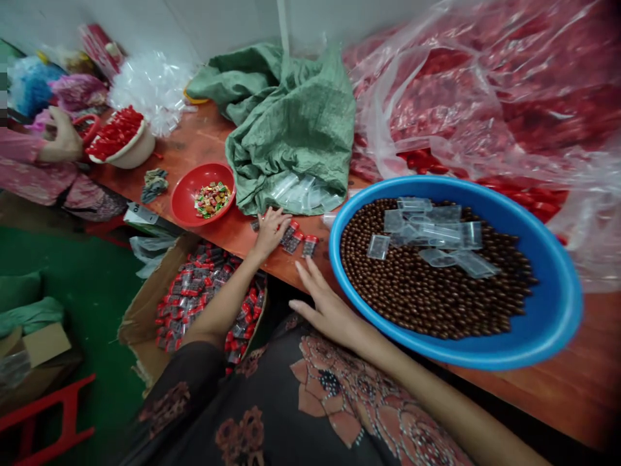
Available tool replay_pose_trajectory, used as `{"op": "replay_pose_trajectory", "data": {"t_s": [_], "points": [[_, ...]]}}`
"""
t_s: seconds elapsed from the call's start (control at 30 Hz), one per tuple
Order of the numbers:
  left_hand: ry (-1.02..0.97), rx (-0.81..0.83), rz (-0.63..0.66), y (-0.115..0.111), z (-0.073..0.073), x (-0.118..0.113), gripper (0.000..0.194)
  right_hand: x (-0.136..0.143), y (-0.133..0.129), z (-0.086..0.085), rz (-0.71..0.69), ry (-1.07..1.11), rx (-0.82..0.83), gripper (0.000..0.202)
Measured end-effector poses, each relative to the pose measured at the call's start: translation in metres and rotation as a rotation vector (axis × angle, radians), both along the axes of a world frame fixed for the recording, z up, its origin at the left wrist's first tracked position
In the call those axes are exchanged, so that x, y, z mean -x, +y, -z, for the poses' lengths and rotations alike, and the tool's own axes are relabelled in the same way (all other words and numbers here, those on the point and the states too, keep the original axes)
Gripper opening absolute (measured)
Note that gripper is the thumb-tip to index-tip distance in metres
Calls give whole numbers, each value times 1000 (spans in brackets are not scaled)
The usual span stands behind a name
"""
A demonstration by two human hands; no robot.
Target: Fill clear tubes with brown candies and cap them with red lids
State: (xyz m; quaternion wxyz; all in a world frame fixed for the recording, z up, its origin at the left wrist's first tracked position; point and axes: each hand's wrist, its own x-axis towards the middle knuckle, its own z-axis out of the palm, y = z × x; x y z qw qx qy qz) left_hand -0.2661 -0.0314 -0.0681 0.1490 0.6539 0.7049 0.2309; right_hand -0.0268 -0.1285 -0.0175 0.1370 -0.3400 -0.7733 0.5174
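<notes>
My left hand (272, 232) rests at the table's front edge with its fingers spread. It touches a small group of clear containers with red caps (292, 239), filled with dark balls. Another red-capped container (309, 246) lies just right of that group. My right hand (326, 303) hovers by the table edge, palm down, fingers apart and holding nothing. To its right stands a big blue basin (557, 310) of brown, shiny balls (427, 298). Several empty clear containers (439, 233) lie on top of the balls.
A cardboard box (140, 323) of red-capped containers stands below the table. Behind are a red bowl (182, 194) with wrapped sweets, a green sack (301, 129) spilling clear containers, and plastic bags (485, 84) of red pieces. A co-worker's hand (65, 139) is beside a white bowl (133, 152).
</notes>
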Motion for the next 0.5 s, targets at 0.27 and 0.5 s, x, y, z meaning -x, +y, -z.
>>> {"op": "replay_pose_trajectory", "data": {"t_s": [0.27,0.5], "points": [[275,7,204,-24,9,-8,53,59,32,89,309,-312,-312,83],[340,14,-66,-133,-2,80,39,108,15,70,-342,-9,-153,87]]}}
